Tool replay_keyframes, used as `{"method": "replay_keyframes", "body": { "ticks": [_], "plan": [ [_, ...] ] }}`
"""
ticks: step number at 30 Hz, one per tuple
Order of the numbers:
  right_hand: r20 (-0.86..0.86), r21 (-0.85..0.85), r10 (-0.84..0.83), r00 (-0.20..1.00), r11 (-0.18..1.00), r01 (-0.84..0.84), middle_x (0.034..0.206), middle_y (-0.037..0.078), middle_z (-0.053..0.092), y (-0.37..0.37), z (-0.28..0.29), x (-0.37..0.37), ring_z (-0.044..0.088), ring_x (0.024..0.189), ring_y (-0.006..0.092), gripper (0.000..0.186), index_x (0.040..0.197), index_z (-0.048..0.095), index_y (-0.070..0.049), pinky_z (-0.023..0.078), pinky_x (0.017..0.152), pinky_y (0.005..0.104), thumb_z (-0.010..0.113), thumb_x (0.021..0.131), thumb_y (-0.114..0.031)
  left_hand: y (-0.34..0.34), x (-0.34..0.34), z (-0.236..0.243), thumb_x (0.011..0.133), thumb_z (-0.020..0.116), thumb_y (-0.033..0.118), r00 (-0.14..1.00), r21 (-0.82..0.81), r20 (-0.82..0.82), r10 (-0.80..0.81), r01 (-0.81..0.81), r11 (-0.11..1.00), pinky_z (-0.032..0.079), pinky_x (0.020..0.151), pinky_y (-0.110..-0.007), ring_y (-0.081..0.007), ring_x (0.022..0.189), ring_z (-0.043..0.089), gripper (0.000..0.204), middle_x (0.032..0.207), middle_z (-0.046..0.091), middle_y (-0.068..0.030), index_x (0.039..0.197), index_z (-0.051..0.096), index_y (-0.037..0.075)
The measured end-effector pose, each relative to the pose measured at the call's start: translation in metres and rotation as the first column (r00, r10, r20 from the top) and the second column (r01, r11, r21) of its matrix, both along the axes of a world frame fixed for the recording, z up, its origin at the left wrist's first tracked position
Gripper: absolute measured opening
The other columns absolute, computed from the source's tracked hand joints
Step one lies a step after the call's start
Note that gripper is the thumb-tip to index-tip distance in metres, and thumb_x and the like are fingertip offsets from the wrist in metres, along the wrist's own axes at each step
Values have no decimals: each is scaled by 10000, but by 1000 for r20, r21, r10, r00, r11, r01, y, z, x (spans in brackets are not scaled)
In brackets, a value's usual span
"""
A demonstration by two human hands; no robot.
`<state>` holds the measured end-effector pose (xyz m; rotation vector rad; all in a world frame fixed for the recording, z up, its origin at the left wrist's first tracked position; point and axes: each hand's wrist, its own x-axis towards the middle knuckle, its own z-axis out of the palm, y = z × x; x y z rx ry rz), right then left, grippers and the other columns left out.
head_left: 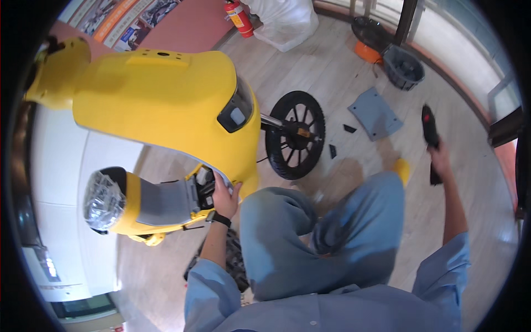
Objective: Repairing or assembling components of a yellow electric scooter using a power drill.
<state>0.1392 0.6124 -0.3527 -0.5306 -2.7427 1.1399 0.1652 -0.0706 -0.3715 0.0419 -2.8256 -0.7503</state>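
Note:
My left hand (224, 200) grips the edge of a yellow scooter's body (166, 94), its thumb on the outer side and its fingers at the rim. Beside it is an uncovered footwell opening (204, 185) with dark parts inside. My right hand (440, 157) is held out to the right, closed around what looks like a black cordless drill (429, 126) with a red mark. The drill is over the floor, apart from the scooter. At the scooter's front is a black spoked wheel (296, 135). Clear wrap covers the seat (104, 202).
A grey panel (376, 114) and small black pieces (349, 128) lie on the floor past the wheel. Farther off stand a grey basket (404, 67), an orange item (368, 52), a white plastic bag (283, 25) and a fire extinguisher (240, 20). A dark patterned case (235, 257) lies beside my left leg.

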Motion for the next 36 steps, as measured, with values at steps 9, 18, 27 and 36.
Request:
{"method": "replay_keyframes", "body": {
  "ticks": [9, 18, 27, 36],
  "plan": [
    [215, 214, -542, 812, 838, 502, 1291, 261, 575, 3, -208, 228, 558, 1207, 420, 978, 1525, 201, -72, 455, 999, 456, 782, 744, -174, -24, 21, 27, 990, 529, 229, 981, 131, 139, -134, 116, 985, 521, 844, -398, -319, 1001, 684, 406, 1147, 667, -226, 1358, 521, 56],
    [604, 254, -717, 349, 588, 768, 1220, 241, 627, -89, -274, 312, 605, 1158, 399, 973, 1512, 238, -88, 471, 1003, 443, 788, 717, -199, -89, 107, 107, 1023, 502, 285, 981, -78, 153, 123, -113, 991, 273, 501, -362, -138, 543, 329, 466, 550, 366, -42, 661, 407, 7],
    [551, 150, -728, 407, 567, 810, 1168, 250, 631, -98, -338, 331, 652, 1033, 399, 800, 1441, 336, -39, 513, 930, 457, 745, 756, -92, -35, 92, 179, 954, 616, 248, 902, -81, 406, 149, -127, 989, 296, 488, -348, -125, 513, 349, 447, 521, 383, -51, 645, 490, -50],
    [727, 21, -629, 277, 423, 906, 1081, 197, 657, -117, -336, 291, 669, 978, 322, 567, 1266, 485, 13, 542, 810, 454, 730, 771, -113, 33, 19, 167, 894, 614, 386, 807, -256, 591, -19, 209, 944, 408, 561, -483, -400, 589, 551, 468, 620, 551, -227, 656, 586, -16]
  ]
}}
